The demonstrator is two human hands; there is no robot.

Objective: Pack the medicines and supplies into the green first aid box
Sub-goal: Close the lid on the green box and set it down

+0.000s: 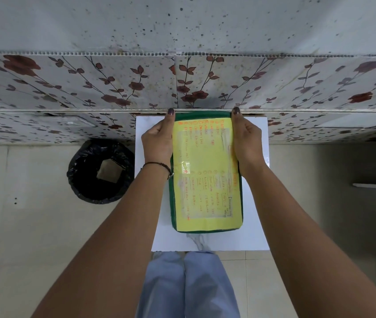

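The green first aid box (205,226) lies closed on a small white table (251,235), its long side running away from me. A yellow sheet with orange handwriting covers its lid. My left hand (158,140) grips the box's left edge near the far end, and my right hand (247,138) grips the right edge opposite it. Both thumbs reach up to the far corners, close to the wall. No medicines or supplies show outside the box.
A flower-patterned tiled wall (113,88) rises right behind the table. A bin lined with a black bag (100,172) stands on the floor at the table's left. My legs in light blue trousers (189,285) are below the table's near edge.
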